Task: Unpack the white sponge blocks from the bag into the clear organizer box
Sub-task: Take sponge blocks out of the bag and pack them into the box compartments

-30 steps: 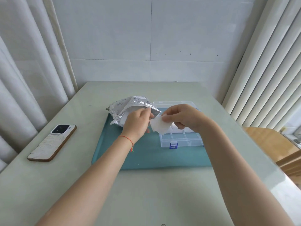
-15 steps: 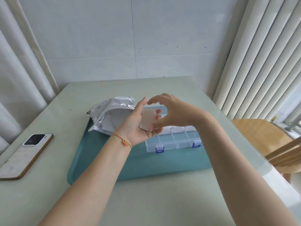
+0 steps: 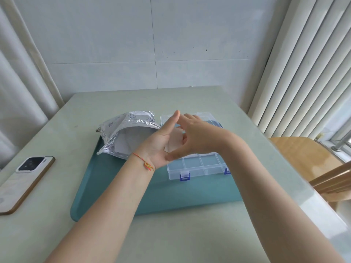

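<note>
A white sponge block (image 3: 173, 140) sits between my two hands, a little above the clear organizer box (image 3: 199, 166). My left hand (image 3: 161, 141) is flat, fingers straight and pointing up, its palm against the block. My right hand (image 3: 201, 137) curls over the block from the right, thumb below and fingers above. The box has blue latches and several compartments; its far part is hidden by my hands. The silver foil bag (image 3: 125, 133) lies open to the left of the box, with white blocks showing inside.
Bag and box rest on a teal tray (image 3: 171, 196) in the middle of a pale green table (image 3: 114, 240). A phone (image 3: 24, 179) lies face down at the left edge. A wooden chair (image 3: 303, 154) stands at the right, beside vertical blinds.
One second ago both hands pinched the block by the bag's mouth. My left hand has since opened flat against it and my right hand has closed over it; the view has shifted.
</note>
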A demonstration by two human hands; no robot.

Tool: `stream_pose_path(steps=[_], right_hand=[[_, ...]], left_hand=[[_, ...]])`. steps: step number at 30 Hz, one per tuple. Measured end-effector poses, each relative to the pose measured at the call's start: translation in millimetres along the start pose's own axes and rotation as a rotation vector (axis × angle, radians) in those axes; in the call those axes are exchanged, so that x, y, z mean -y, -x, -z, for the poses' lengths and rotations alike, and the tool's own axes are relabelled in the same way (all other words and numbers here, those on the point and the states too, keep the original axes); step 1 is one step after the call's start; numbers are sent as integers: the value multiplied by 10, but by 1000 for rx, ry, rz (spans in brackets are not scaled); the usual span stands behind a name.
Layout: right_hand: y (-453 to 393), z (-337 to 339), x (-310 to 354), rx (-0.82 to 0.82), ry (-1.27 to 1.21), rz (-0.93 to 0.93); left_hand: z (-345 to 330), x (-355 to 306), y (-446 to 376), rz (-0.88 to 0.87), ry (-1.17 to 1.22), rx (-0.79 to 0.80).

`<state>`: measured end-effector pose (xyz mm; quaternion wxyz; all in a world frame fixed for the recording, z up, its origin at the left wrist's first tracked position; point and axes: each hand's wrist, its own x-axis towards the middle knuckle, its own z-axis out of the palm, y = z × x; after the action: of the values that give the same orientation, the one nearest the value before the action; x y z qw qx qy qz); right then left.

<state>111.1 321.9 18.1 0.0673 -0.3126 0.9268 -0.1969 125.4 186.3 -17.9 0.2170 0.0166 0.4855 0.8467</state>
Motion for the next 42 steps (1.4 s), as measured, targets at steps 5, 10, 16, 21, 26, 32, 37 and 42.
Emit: stream_pose_path(steps=[5, 10, 16, 21, 26, 32, 37, 42], right_hand=[[-14, -11, 15, -53, 62, 9], [-15, -59, 43, -37, 126, 18], [-20, -57, 54, -98, 129, 12], [-43, -65, 45, -107, 167, -5], [-47, -91, 45, -107, 180, -12], [-37, -91, 27, -124, 144, -25], [-42, -88, 34, -104, 169, -22], [-63, -92, 43, -147, 176, -30]], left_hand=[[-2, 5, 37, 41, 4, -26], [-6, 3, 43, 11, -26, -125], [-52, -14, 83, -12, 19, -41], [-100, -15, 105, 2, 7, -55], [-58, -22, 93, -12, -20, -126], [-39, -33, 90, 6, 51, -75], [-10, -18, 59, -15, 67, -184], [-39, -9, 69, -43, -12, -97]])
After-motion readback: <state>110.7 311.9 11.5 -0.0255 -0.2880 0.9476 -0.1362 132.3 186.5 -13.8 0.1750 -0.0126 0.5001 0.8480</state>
